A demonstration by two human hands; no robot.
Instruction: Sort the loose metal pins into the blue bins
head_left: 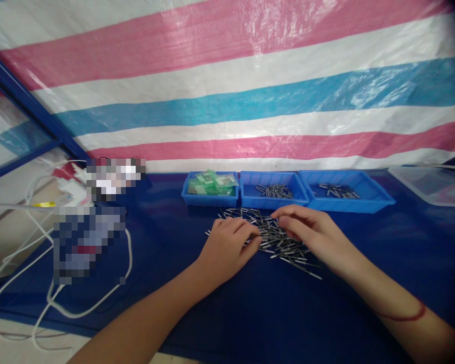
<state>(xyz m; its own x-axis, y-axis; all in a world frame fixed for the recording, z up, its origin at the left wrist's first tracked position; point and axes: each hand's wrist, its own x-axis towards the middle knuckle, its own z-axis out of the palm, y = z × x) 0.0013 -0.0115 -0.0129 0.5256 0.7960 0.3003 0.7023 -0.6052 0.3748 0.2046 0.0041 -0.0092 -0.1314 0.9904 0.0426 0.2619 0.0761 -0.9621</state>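
A loose pile of thin metal pins that look like blind rivets [284,242] lies on the dark blue table. My left hand [229,247] rests over the pile's left side, fingers curled and thumb close to the index finger. At the right side of the pile, my right hand [311,230] has its thumb and index finger brought near each other just above the pins. Whatever either hand pinches is too small or hidden to make out. Similar pins sit in the middle blue bin [275,203] and the right blue bin [349,205], just behind the pile.
The left blue bin [210,201] contains green-tinted plastic packets [212,183]. A clear plastic lid or tray [428,187] lies at the back right. White cables [87,314] and plugs [74,192] spread over the left side, near blurred-out items. A striped sheet [250,111] hangs behind.
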